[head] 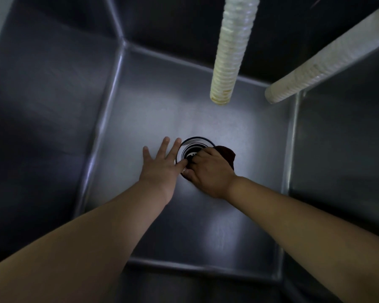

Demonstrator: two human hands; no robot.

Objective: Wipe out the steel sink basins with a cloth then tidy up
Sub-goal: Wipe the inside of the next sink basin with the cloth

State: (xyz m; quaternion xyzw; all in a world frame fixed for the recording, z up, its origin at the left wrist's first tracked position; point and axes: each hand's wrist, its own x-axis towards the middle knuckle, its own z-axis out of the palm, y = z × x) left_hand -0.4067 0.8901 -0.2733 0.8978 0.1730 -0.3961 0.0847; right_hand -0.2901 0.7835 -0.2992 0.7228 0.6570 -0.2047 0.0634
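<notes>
I look straight down into a deep steel sink basin [153,110]. A round drain [192,147] sits in the middle of its floor. My right hand [208,171] is shut on a dark reddish-brown cloth [227,155] and presses it onto the right and near side of the drain. My left hand [162,162] lies flat on the basin floor just left of the drain, fingers spread, its inner fingers touching the drain rim and the right hand. Part of the cloth is hidden under the right hand.
Two ribbed, yellowed hoses hang into the basin: one [230,62] above the drain from the top, another [311,71] slanting in from the upper right. Steel walls [48,101] rise on all sides. A dividing wall [295,136] stands at the right.
</notes>
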